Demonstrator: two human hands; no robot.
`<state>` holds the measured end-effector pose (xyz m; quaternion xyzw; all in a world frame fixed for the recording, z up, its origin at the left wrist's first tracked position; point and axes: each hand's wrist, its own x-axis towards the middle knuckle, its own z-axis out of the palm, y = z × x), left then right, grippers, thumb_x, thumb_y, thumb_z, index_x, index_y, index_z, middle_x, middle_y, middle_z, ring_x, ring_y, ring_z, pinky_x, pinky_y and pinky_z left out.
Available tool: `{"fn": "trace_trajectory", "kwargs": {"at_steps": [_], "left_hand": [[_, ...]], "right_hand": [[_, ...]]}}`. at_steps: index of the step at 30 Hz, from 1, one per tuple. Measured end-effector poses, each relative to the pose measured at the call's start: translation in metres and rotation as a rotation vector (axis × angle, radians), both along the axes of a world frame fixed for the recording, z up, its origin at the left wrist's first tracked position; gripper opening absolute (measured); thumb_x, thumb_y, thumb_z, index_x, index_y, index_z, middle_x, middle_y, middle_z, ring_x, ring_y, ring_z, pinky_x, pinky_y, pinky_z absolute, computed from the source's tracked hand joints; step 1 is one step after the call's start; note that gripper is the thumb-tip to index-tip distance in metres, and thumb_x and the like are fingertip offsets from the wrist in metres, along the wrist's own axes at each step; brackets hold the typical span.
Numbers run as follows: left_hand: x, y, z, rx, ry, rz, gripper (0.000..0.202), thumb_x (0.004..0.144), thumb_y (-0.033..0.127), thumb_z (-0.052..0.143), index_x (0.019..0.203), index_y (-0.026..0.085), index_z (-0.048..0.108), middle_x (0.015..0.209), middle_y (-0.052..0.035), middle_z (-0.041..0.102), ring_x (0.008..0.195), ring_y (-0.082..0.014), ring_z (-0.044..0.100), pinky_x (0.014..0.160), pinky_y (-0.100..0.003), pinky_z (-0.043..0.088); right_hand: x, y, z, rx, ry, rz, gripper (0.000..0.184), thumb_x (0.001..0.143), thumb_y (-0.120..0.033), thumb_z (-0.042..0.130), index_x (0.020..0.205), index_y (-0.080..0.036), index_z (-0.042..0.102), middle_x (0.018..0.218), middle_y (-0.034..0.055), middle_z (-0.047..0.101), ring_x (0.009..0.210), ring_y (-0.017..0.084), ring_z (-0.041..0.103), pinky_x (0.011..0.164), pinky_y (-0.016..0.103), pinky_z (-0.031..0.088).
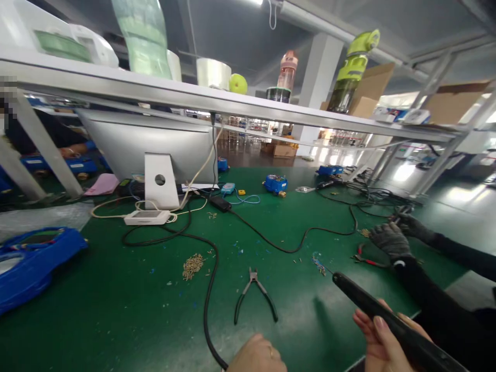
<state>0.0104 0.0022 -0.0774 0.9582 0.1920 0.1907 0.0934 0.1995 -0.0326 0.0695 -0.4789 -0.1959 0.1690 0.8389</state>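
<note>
Black tool (387, 318) lies across right hand's (382, 343) fingers (366, 323).

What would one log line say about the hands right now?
right hand: holds black tool | left hand: near black cable | pliers: on green mat

Scene is evenly lit from overhead; a ceiling lamp (256, 2) is blown out at top centre. Strong daylight glare is seen at right, washing out the floor (461, 196) there. Soft sheen is spread across the green mat (127, 305); shadows are faint. Heavy barrel distortion is noted: the shelf (194, 95) is bowed. Edges are slightly smeared; centre is sharp. One patch at far left is pixelated.
</note>
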Motion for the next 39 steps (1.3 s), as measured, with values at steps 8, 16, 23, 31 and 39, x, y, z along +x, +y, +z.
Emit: {"fn": "trace_trajectory", "kwargs": {"at_steps": [8, 16, 23, 31, 39], "left_hand": [[-0.013, -0.003, 0.001, 0.001, -0.092, -0.006, 0.040, 0.088, 0.039, 0.054, 0.053, 0.018, 0.051, 0.050, 0.0048, 0.052, 0.053, -0.0104, 0.045, 0.053, -0.028, 0.023], [-0.016, -0.003, -0.003, -0.028, -0.139, -0.023, 0.044, 0.092, 0.038, 0.047, 0.053, 0.017, 0.049, 0.049, 0.0040, 0.051, 0.055, -0.0096, 0.044, 0.057, -0.027, 0.024], [-0.017, -0.001, -0.002, -0.031, -0.148, -0.053, 0.045, 0.094, 0.040, 0.042, 0.055, 0.018, 0.051, 0.049, 0.0047, 0.051, 0.053, -0.0090, 0.044, 0.055, -0.027, 0.024], [-0.015, -0.002, -0.006, -0.034, -0.095, -0.012, 0.035, 0.082, 0.034, 0.064, 0.053, 0.018, 0.052, 0.050, 0.0062, 0.052, 0.053, -0.0095, 0.044, 0.055, -0.027, 0.023], [-0.012, -0.003, 0.001, -0.048, -0.042, -0.017, 0.029, 0.061, 0.028, 0.083, 0.054, 0.019, 0.056, 0.051, 0.0066, 0.057, 0.054, -0.0094, 0.047, 0.054, -0.027, 0.024]], "right_hand": [[0.005, -0.006, -0.014, -0.046, 0.021, -0.049, 0.042, 0.060, -0.019, 0.079, 0.097, -0.021, 0.059, 0.098, -0.0003, 0.066, 0.064, 0.014, 0.068, 0.065, 0.026, 0.060], [0.004, -0.006, -0.016, -0.046, 0.028, -0.054, 0.044, 0.058, -0.018, 0.081, 0.097, -0.022, 0.060, 0.097, -0.0010, 0.066, 0.065, 0.015, 0.068, 0.064, 0.027, 0.060], [0.005, -0.007, -0.017, -0.052, 0.027, -0.043, 0.043, 0.060, -0.018, 0.079, 0.098, -0.022, 0.059, 0.099, -0.0010, 0.065, 0.064, 0.015, 0.068, 0.065, 0.026, 0.060], [0.008, -0.010, -0.016, -0.043, 0.052, -0.026, 0.043, 0.060, -0.020, 0.080, 0.098, -0.021, 0.060, 0.097, 0.0015, 0.065, 0.062, 0.016, 0.068, 0.062, 0.027, 0.060], [-0.002, -0.009, -0.007, -0.042, 0.067, 0.029, 0.041, 0.059, -0.021, 0.080, 0.095, -0.022, 0.060, 0.099, 0.0012, 0.064, 0.062, 0.016, 0.068, 0.062, 0.027, 0.060]]}}
